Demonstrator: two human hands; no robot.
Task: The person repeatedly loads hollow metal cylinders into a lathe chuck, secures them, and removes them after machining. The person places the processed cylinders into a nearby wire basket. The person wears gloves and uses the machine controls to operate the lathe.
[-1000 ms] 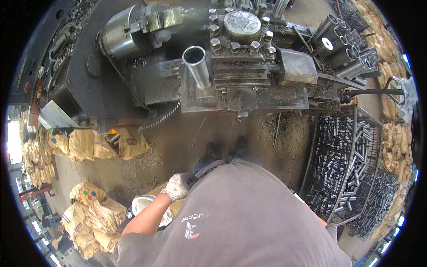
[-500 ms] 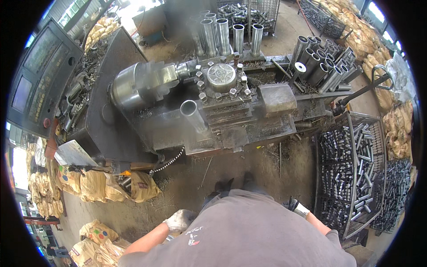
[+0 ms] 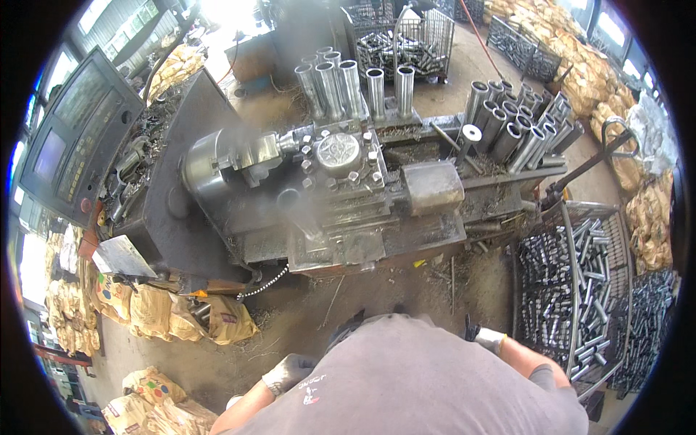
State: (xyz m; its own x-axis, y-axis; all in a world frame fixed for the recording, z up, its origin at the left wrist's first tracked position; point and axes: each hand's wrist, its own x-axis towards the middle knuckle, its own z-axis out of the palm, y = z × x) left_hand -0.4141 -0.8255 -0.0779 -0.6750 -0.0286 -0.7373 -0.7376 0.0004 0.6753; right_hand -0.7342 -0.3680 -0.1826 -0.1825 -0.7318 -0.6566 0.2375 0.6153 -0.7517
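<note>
My left hand [image 3: 288, 373], in a pale knitted glove with a greyish palm, hangs low beside my body; my grey shirt hides part of its fingers. On the other side, my right hand [image 3: 489, 338] is also gloved and low, with its dark fingertips near my waist. Neither hand touches the lathe, and I cannot make out anything held. Ahead stands the lathe, with a round metal chuck [image 3: 205, 161] at left and a square tool post [image 3: 338, 154] with several bolts. One steel tube [image 3: 301, 216], blurred, stands on the carriage in front.
Several steel tubes [image 3: 349, 87] stand behind the tool post, and more tubes [image 3: 518, 130] crowd the right end. A wire cage [image 3: 573, 290] of short tubes is at my right. A control panel [image 3: 76, 138] and stuffed sacks [image 3: 152, 312] are at left. Metal shavings litter the floor.
My view has tilted up slightly, so the lathe sits lower in it. The tool post appears a little closer to the chuck, whose jaws look turned. Both hands stay low at my sides.
</note>
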